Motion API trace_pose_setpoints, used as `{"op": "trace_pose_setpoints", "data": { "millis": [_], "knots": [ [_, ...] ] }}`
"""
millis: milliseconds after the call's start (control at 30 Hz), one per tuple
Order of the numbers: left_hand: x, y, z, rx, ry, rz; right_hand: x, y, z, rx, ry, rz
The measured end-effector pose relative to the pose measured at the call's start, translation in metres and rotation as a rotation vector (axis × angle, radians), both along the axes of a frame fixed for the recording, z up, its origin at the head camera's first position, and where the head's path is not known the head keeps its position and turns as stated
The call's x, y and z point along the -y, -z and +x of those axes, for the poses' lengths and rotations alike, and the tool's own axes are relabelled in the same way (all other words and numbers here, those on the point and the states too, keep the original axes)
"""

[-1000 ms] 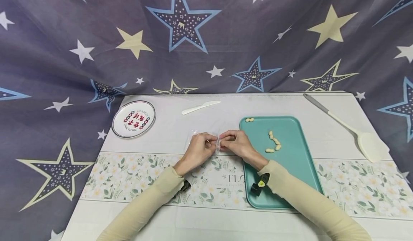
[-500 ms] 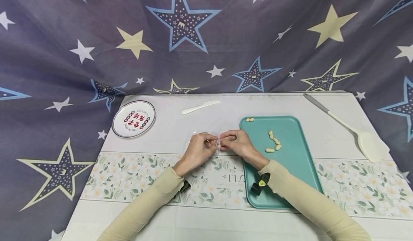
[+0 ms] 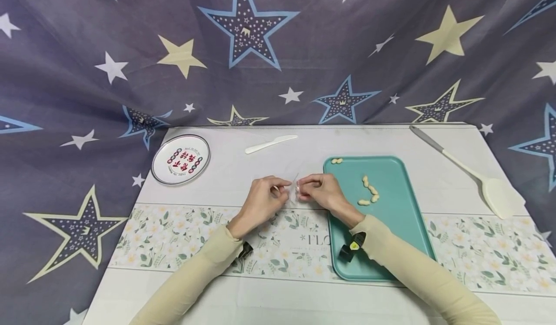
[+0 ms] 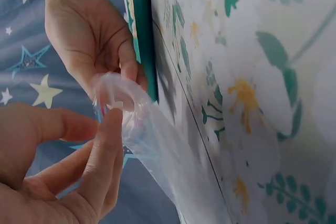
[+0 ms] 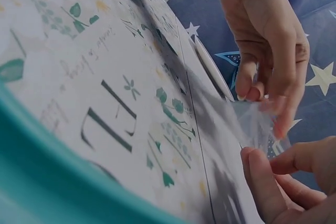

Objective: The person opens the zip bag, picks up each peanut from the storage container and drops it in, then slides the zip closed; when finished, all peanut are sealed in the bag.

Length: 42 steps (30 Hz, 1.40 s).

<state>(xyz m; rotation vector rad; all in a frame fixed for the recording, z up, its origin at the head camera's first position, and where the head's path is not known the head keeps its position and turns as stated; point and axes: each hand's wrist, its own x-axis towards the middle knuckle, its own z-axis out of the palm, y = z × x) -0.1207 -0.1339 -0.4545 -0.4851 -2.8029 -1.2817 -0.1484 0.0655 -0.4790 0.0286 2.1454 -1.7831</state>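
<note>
A clear plastic bag (image 4: 168,156) hangs between my two hands, its mouth partly spread in the left wrist view. My right hand (image 3: 325,190) pinches the bag's edge with thumb and fingers, above the left rim of a green tray (image 3: 393,185). Just left of the bag is my left hand (image 3: 260,200), its thumb and index finger apart. One left fingertip (image 4: 111,121) lies at the bag's mouth; whether it touches the film is hard to tell. Several cream peanut-shaped pieces (image 3: 374,198) lie on the tray, one of them at its far left corner (image 3: 336,161).
A white plate (image 3: 161,163) with red lettering stands at the back left. A white plastic knife (image 3: 269,145) lies near the back edge. At the right lies a cream spatula (image 3: 499,194) with a grey handle end. A star-patterned cloth (image 3: 278,88) hangs behind the table.
My left fingers have parted and drawn slightly left, so a gap shows between them and the bag's edge. The right hand stays nearly in place with the bag.
</note>
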Motion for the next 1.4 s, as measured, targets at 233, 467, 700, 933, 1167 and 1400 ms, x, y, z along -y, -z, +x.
{"op": "trace_pose_setpoints", "data": {
  "millis": [233, 467, 700, 933, 1167, 1400],
  "knots": [
    [0.005, -0.003, -0.004, -0.025, 0.067, 0.016, 0.001, -0.003, 0.001, -0.014, -0.004, 0.012],
    [0.008, -0.003, -0.009, -0.009, 0.201, -0.156, -0.002, -0.004, 0.0, -0.015, -0.021, -0.018],
    [0.004, 0.002, -0.012, -0.012, 0.266, -0.247, -0.001, -0.007, 0.002, 0.024, -0.082, -0.148],
    [0.005, 0.003, -0.014, -0.029, 0.261, -0.243, -0.003, -0.011, 0.003, 0.022, -0.127, -0.152],
    [0.007, 0.002, -0.016, -0.082, 0.266, -0.193, -0.004, -0.007, 0.0, 0.009, -0.122, -0.141],
    [0.01, 0.004, -0.015, -0.084, 0.239, -0.206, -0.004, -0.006, 0.0, 0.012, -0.113, -0.148]
  ]
}}
